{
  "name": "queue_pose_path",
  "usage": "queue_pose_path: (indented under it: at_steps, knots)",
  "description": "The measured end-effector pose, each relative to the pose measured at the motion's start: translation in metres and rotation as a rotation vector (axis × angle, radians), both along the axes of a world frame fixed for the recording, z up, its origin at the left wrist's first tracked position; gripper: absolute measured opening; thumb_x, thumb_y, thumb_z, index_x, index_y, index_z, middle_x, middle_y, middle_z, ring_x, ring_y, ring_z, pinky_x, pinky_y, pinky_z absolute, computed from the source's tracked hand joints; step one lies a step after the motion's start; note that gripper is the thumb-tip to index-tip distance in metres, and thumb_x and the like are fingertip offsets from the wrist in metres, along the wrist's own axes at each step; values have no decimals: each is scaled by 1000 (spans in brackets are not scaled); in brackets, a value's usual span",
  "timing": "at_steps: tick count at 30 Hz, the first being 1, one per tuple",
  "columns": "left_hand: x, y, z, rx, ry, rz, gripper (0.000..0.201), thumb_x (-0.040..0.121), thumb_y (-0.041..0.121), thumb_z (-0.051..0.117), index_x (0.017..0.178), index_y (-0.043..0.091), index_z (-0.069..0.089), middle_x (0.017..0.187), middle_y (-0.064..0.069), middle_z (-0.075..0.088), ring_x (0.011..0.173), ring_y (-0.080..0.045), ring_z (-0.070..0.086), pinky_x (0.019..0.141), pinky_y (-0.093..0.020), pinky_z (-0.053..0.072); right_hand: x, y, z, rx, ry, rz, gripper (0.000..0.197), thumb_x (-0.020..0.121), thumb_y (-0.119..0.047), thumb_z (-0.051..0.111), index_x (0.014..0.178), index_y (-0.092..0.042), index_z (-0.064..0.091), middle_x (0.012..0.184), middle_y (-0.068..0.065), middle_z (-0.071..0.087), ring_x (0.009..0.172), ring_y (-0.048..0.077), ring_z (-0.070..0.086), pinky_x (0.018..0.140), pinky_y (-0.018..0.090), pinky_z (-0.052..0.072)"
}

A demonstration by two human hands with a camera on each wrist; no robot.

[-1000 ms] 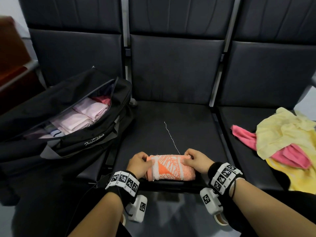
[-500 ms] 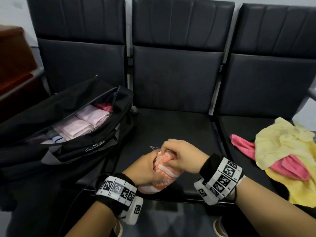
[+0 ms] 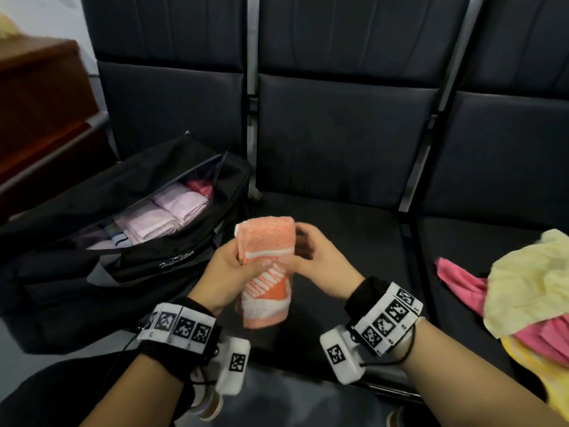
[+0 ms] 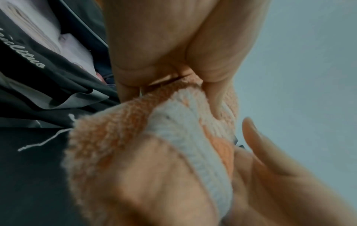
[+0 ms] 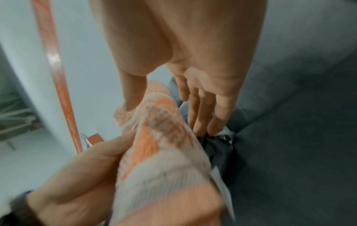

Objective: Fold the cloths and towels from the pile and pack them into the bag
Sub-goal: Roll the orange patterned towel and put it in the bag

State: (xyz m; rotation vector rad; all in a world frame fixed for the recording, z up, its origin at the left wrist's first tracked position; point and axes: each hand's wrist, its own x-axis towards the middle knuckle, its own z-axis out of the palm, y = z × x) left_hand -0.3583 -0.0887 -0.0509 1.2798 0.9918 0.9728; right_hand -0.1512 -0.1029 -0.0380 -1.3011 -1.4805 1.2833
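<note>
A row of black seats stands beyond the hands. The open bag lies to their left, folded cloths inside; the pile lies to their right. Between them, the folded towel is held upright: the left hand grips it, the right hand touches it with loose fingers.

Folded towel held up on end over the middle seat.
My left hand grips the folded orange-and-white terry towel at its middle while my right hand rests against its right side with loose fingers. The open black fabric duffel bag, holding folded pale pink cloths, sits to my left; a yellow-and-pink cloth pile lies on the right seat.
</note>
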Motion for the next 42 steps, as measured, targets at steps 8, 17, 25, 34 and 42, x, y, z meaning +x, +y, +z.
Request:
queue_pose_path:
  at_steps: [8,17,25,34,42]
  knots:
    - [-62,27,14,-21,-31,110,39,83,19,75,120,8,66,112,-10,75,103,-25,73,82,-32,59,-77,42,6,-79,70,147,51,83,-10,77,128,-13,54,119,3,69,106,14,69,90,30,57]
    - [-258,115,-15,-141,538,523,23,91,22,60,71,19,72,86,-9,71,89,-28,65,80,-37,51,-215,148,16,-6,-177,173,46,79,-14,79,121,-15,61,107,-4,72,96,8,70,87,26,56]
    - [-328,168,-13,-140,693,710,57,84,13,49,141,10,51,142,-23,51,132,-43,45,115,-49,35,-313,214,-21,-197,-512,394,49,81,-25,77,125,-6,63,115,5,68,106,22,65,94,31,52]
    - [-335,169,-10,-1,606,738,58,84,2,49,141,12,54,141,-15,52,134,-30,46,118,-43,32,-402,257,-58,-80,-414,399,59,91,-22,68,146,-15,46,138,3,56,122,18,54,98,11,42]
    - [-326,162,-27,-131,818,397,36,86,18,68,122,18,69,122,-6,69,114,-27,62,100,-38,49,-410,251,-68,112,-646,341,35,100,-20,53,132,-10,60,128,19,63,115,36,59,98,39,46]
